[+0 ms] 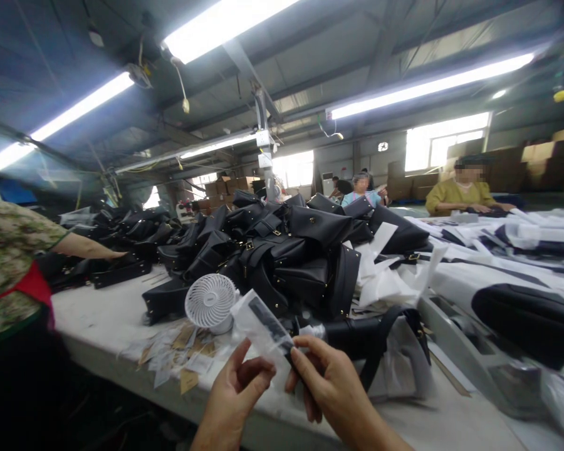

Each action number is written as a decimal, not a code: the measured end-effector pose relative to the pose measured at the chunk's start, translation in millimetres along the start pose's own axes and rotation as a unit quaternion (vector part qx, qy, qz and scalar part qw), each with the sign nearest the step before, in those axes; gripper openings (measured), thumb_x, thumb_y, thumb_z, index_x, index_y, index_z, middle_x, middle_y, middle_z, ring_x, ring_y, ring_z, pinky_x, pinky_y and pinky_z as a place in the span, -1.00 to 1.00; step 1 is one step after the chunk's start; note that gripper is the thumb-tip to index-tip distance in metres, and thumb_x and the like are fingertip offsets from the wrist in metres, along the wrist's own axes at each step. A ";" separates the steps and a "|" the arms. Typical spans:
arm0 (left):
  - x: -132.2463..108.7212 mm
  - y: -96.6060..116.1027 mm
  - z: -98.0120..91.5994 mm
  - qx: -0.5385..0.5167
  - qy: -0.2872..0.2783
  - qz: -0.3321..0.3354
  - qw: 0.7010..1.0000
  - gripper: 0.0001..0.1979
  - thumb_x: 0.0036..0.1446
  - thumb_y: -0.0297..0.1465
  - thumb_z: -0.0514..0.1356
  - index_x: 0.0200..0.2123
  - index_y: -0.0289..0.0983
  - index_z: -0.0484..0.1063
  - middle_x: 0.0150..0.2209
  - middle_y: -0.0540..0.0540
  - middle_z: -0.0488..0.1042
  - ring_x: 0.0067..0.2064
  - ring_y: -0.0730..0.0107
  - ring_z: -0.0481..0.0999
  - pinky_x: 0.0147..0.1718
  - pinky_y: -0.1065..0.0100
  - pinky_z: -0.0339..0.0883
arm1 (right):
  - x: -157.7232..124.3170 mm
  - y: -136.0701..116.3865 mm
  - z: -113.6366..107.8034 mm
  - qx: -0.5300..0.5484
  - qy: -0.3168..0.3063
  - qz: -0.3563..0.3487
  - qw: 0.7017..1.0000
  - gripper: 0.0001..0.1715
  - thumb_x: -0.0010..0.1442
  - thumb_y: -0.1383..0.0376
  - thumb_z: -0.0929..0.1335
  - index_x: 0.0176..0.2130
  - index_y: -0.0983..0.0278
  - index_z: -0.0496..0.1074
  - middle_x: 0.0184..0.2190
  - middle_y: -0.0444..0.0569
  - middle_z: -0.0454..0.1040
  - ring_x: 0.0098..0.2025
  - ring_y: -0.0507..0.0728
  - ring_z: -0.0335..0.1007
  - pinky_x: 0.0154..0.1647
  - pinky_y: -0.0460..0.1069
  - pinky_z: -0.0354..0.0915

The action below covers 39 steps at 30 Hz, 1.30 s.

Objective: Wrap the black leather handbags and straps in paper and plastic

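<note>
Right hand (326, 382) pinching clear plastic sleeve (263, 326) by thumb and forefinger; left hand (237, 391) half-curled, thumb against it. Just beyond left hand, small white fan (210, 302) and paper tags (183, 357) on surface (103, 313); farther off, piled black handbags (282, 250).

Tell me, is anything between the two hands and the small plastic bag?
Nothing visible is. The left hand and the right hand both grip the plastic bag, fingers directly on it. The fan and the black handbags sit behind it on the table, not between.
</note>
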<state>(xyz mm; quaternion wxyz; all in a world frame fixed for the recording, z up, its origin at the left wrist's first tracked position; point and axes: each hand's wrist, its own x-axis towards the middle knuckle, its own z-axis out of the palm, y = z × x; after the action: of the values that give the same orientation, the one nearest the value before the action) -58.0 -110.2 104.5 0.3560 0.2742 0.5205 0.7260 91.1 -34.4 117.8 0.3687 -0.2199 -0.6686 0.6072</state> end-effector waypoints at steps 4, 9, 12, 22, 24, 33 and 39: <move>-0.3 3.0 1.3 -0.078 -0.049 -0.047 0.995 -0.08 -0.29 -0.18 0.52 0.17 -0.26 0.30 0.00 -0.31 0.54 0.01 -0.05 0.54 -0.10 0.15 0.45 | 1.7 2.8 -1.8 -0.051 -0.015 -0.008 0.999 -0.48 0.28 -0.04 0.29 -0.05 0.33 0.43 -0.50 -0.07 0.54 -0.75 -0.08 0.22 -0.80 -0.22 0.09; 6.3 16.7 12.4 -0.085 -0.031 -0.049 0.995 -0.25 -0.13 -0.23 0.48 0.13 -0.29 0.34 -0.14 -0.21 0.61 -0.04 0.06 0.59 -0.10 0.25 0.51 | 0.7 0.4 -1.9 -0.113 -0.066 -0.018 0.991 -0.62 0.32 0.09 0.27 -0.03 0.29 0.41 -0.46 -0.07 0.59 -0.71 -0.07 0.30 -0.73 -0.22 0.15; 18.5 24.2 10.0 -0.093 0.024 -0.016 0.995 -0.32 -0.20 -0.38 0.51 0.04 -0.27 0.42 -0.18 -0.15 0.63 -0.09 0.08 0.62 -0.19 0.32 0.55 | -3.8 0.8 -15.4 -0.152 -0.105 -0.030 0.982 -0.60 0.26 0.26 0.30 0.10 0.23 0.30 -0.39 -0.07 0.62 -0.56 0.01 0.48 -0.57 -0.19 0.29; 22.3 57.2 67.4 -0.124 -0.090 -0.013 0.988 -0.24 -0.04 -0.42 0.44 0.22 -0.13 0.25 -0.07 -0.11 0.60 0.01 0.20 0.56 -0.17 0.44 0.52 | 30.4 -72.4 -40.5 -0.177 -0.058 -0.077 0.980 -0.32 0.24 0.33 0.28 0.31 0.10 0.12 -0.46 -0.20 0.55 -0.59 -0.02 0.35 -0.52 -0.15 0.28; 29.8 72.1 76.2 -0.132 -0.098 0.005 0.986 -0.24 -0.01 -0.46 0.42 0.24 -0.08 0.22 -0.03 -0.09 0.59 0.01 0.26 0.57 -0.14 0.43 0.50 | 35.6 -86.6 -46.0 -0.169 -0.080 -0.065 0.980 -0.25 0.23 0.31 0.29 0.34 0.11 0.04 -0.43 -0.18 0.55 -0.54 0.01 0.41 -0.49 -0.13 0.30; 64.4 98.1 100.7 -0.190 -0.162 -0.006 0.968 -0.54 0.01 -0.51 0.39 0.01 -0.29 0.45 -0.09 -0.18 0.61 -0.12 0.34 0.60 -0.13 0.40 0.47 | 68.1 -104.9 -84.9 -0.216 -0.062 -0.039 0.974 -0.11 0.22 0.05 0.32 0.38 0.21 -0.05 -0.53 -0.17 0.46 -0.53 0.06 0.32 -0.50 -0.08 0.25; 81.3 110.8 120.8 -0.209 -0.193 0.003 0.959 -0.60 0.03 -0.52 0.36 -0.02 -0.31 0.48 -0.05 -0.21 0.59 -0.12 0.33 0.60 -0.09 0.37 0.45 | 91.2 -105.1 -114.3 -0.224 -0.146 -0.022 0.963 -0.20 0.26 -0.04 0.30 0.32 0.27 0.11 -0.43 -0.08 0.52 -0.36 0.12 0.42 -0.31 -0.03 0.32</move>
<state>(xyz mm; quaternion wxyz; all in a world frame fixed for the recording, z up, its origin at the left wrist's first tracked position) -39.3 0.1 249.3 0.4967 0.3301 0.2773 0.7533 136.5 90.1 239.8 0.2218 -0.1908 -0.8387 0.4594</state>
